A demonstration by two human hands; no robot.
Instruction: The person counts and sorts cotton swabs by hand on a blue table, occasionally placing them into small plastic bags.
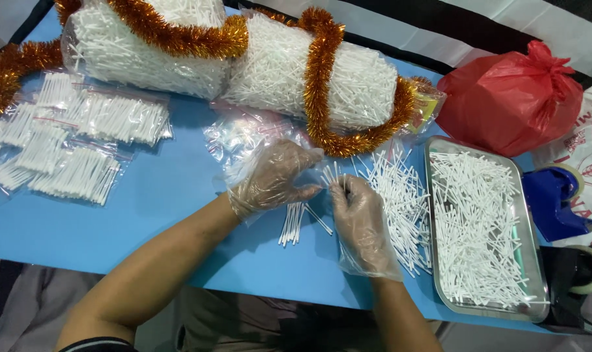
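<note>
Presently we hold a small bunch of white cotton swabs (332,175) above the blue tabletop (165,195), between both gloved hands: the left hand (273,179) closes its grip on the bunch from the left, and the right hand (361,208) pinches the same bunch from below, fingers drawn together. A second small bundle (292,225) lies on the tabletop just beneath, and a loose heap of swabs (400,195) lies beside the right hand, next to the metal tray (530,215). We judge the main risk to be slippage: the loose plastic gloves give poor purchase, so swabs could fan out and drop into the heap, spoiling any count. We also note the empty clear bags (240,140) behind the left hand; a sweep of the wrist could push them aside.
</note>
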